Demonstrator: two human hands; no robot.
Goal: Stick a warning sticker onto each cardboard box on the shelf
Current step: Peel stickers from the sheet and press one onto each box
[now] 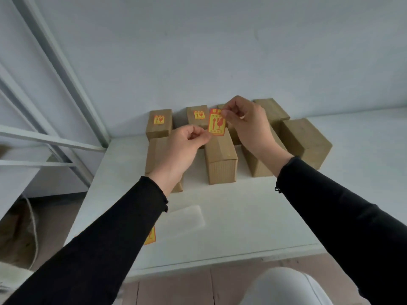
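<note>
We see two hands in black sleeves raised over a white shelf (pixel 220 227) that carries brown cardboard boxes. Both hands hold one warning sticker (pixel 217 122), red and yellow with an arrow and a glass symbol, upright in the air. The right hand (pixel 248 124) pinches the sticker's top edge between thumb and forefinger, its other fingers curled. The left hand (pixel 185 146) pinches the sticker's lower left corner, its fingers curled in too. So each grip is closed tight on the sticker.

Straight below that grip stands the middle front box (pixel 221 160), its top bare; we cannot tell whether the sticker's lower edge touches it. Behind and to the left of the grip, two back boxes already wear stickers: the far left box (pixel 159 125) and the box beside it (pixel 197 116). To the right of the grip, a plain box (pixel 306 143) stands past the right wrist.

Well below the grip, near the shelf's front edge, lies a white backing sheet (pixel 187 219), and a further sticker (pixel 150 235) peeks out from under the left sleeve.
</note>
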